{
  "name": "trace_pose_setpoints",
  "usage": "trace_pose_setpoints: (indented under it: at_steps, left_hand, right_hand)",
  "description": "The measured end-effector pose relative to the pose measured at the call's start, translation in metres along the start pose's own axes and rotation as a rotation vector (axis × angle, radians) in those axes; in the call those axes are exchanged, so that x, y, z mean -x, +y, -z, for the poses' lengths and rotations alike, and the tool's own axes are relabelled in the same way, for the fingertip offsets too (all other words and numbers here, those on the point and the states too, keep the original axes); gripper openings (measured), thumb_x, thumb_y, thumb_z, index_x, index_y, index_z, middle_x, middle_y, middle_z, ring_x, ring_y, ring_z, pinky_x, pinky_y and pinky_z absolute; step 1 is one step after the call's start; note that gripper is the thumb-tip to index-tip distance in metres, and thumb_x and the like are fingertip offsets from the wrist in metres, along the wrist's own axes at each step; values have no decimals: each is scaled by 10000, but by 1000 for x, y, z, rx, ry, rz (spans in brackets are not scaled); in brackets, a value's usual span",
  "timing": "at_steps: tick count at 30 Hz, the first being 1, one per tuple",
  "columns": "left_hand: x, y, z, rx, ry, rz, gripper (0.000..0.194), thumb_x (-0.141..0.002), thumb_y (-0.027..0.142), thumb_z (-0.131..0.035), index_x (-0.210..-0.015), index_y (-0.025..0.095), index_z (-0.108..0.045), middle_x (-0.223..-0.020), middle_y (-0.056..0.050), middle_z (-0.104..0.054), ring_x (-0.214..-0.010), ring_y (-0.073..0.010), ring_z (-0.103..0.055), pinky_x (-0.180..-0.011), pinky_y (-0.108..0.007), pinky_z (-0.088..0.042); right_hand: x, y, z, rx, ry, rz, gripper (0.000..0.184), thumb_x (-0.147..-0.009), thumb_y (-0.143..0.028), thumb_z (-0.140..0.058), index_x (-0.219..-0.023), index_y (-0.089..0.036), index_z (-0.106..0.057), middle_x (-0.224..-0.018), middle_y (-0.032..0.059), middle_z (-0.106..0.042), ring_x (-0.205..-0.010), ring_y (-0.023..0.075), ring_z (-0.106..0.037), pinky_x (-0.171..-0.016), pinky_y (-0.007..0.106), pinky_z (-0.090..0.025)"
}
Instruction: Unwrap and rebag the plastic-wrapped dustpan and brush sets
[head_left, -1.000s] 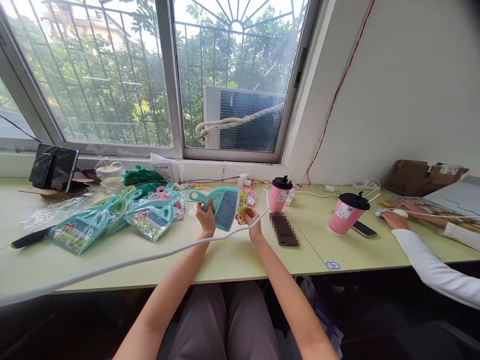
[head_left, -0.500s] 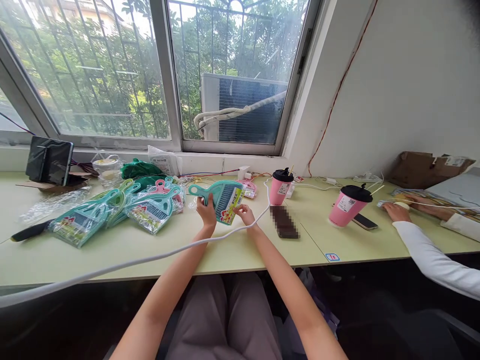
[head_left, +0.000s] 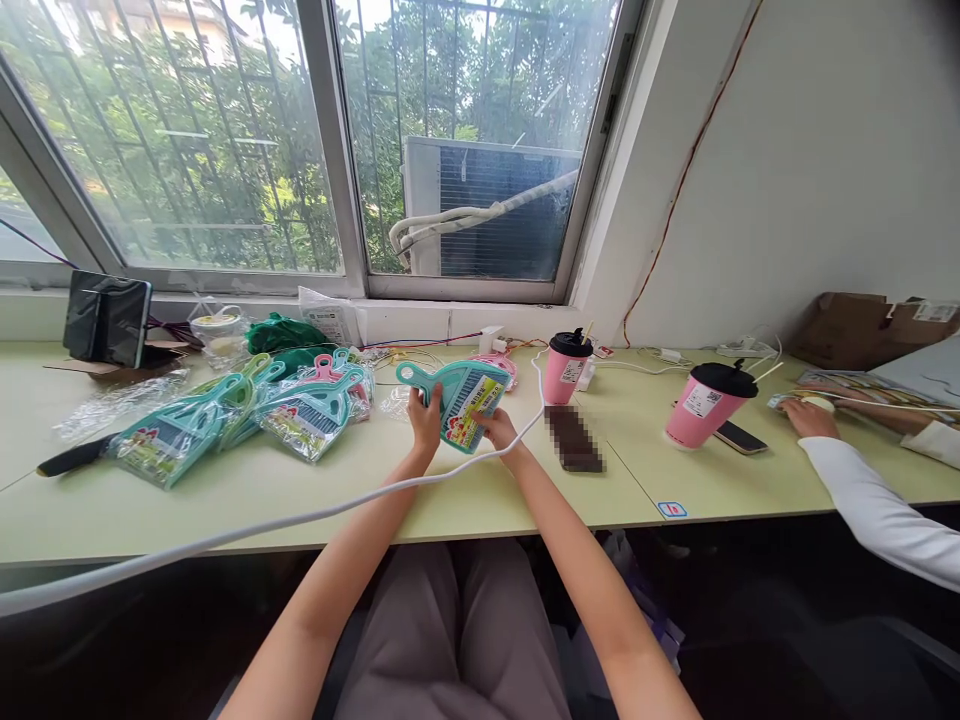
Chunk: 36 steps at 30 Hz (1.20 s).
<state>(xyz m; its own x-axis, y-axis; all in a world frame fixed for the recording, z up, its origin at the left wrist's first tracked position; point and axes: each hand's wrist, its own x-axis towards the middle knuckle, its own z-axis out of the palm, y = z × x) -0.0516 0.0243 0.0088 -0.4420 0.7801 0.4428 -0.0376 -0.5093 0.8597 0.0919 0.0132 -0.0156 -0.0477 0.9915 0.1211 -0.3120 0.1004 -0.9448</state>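
Observation:
Between my two hands, tilted above the table, is a teal dustpan and brush set (head_left: 474, 402) with dark bristles and a yellow printed label. My left hand (head_left: 426, 418) is closed around it near the handle, thumb on top. At the lower right edge, by the label, my right hand (head_left: 499, 428) grips it with fingers pinched. To the left lies a pile of similar sets in clear plastic: one teal wrapped set (head_left: 169, 435) in front, another wrapped set (head_left: 306, 418) beside it, with green and pink handles behind.
A white cable (head_left: 300, 522) runs across in front of my forearms. Pink cups (head_left: 568, 372) (head_left: 701, 408) with black lids and a blurred dark phone (head_left: 574, 440) stand or lie rightward. A black-handled tool (head_left: 75, 457) lies left, near a propped tablet (head_left: 109, 318). A co-worker's white sleeve (head_left: 855, 490) reaches in.
The whole view has shifted slightly. The dustpan set has turned a little in my hands, and my right hand has moved in closer along its label edge.

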Motion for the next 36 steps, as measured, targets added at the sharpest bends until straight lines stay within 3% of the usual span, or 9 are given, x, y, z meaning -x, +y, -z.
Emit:
trace_pose_setpoints:
  at_steps: [2, 6, 9, 16, 19, 29, 36]
  left_hand:
    - [-2, 1, -1, 20, -68, 46, 376, -730, 464, -716, -926, 203, -530, -879, -50, -658, -819, -190, -644, -712, -297, -510]
    - [-6, -1, -4, 41, -296, 104, 706, -518, 326, -880, -1096, 219, -490, -1102, -86, -647, -967, -221, -659, -802, -339, -544]
    - [-10, -6, -3, -30, -377, 106, 785, -435, 250, -902, -1098, 222, -483, -1097, -71, -633, -993, -227, -649, -811, -344, -546]
    - [-6, -7, -2, -102, -356, 74, 711, -507, 258, -890, -1100, 216, -500, -1110, -80, -628, -1012, -237, -640, -820, -368, -541]
    - [-2, -2, -4, -97, -358, 86, 731, -493, 260, -901, -1101, 214, -498, -1112, -86, -628, -1020, -245, -638, -823, -374, -540]
    - [2, -5, -8, -147, -356, 111, 763, -449, 236, -917, -1097, 205, -515, -1093, -96, -636, -1016, -267, -640, -801, -380, -541]
    - [-1, -12, -7, -162, -345, 96, 741, -457, 223, -903, -1087, 221, -514, -1059, -72, -643, -1008, -258, -637, -800, -370, -535]
  right_hand:
    - [0, 1, 3, -41, -8, 3, 402, -569, -357, -852, -900, -212, -676, -949, 51, -775, -981, 289, -707, -902, 466, -563]
    - [-3, 2, 10, -89, 82, 16, 426, -519, -351, -889, -871, -229, -683, -928, 41, -775, -887, 277, -714, -854, 462, -573]
    - [-6, 3, 13, -98, 120, 2, 406, -536, -350, -881, -867, -223, -684, -917, 36, -773, -862, 268, -715, -849, 454, -570]
    - [-3, -1, 12, -157, 93, 3, 352, -650, -370, -832, -932, -239, -667, -999, 45, -763, -944, 267, -709, -838, 434, -577]
    - [-1, -2, 13, -209, 142, 3, 351, -702, -411, -793, -970, -224, -663, -1028, 52, -756, -943, 252, -713, -851, 419, -579]
    - [-4, 0, 15, -230, 247, -5, 347, -644, -365, -796, -921, -202, -666, -993, 61, -763, -903, 243, -717, -810, 384, -584]
    - [-1, -5, 11, -244, 190, 41, 311, -664, -328, -750, -938, -214, -657, -1015, 59, -756, -943, 250, -712, -859, 399, -581]
